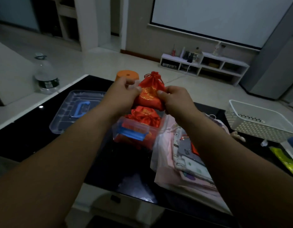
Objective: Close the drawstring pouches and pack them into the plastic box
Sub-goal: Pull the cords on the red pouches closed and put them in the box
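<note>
A red drawstring pouch (pixel 149 92) with gold print is held up above the clear plastic box (pixel 121 129); its neck is gathered shut at the top. My left hand (pixel 122 94) grips its left side and my right hand (pixel 173 99) grips its right side, thumbs on the front. The box has a blue latch on its near wall and holds several red pouches (pixel 144 115). The box's clear lid (pixel 73 111), with a blue handle, lies flat to the left on the black table.
A stack of pink and patterned fabric (pixel 183 158) lies right of the box. A white perforated basket (pixel 259 122) stands at the far right. An orange cylinder (pixel 127 74) sits behind the pouch, and a large water bottle (pixel 45 74) stands at far left.
</note>
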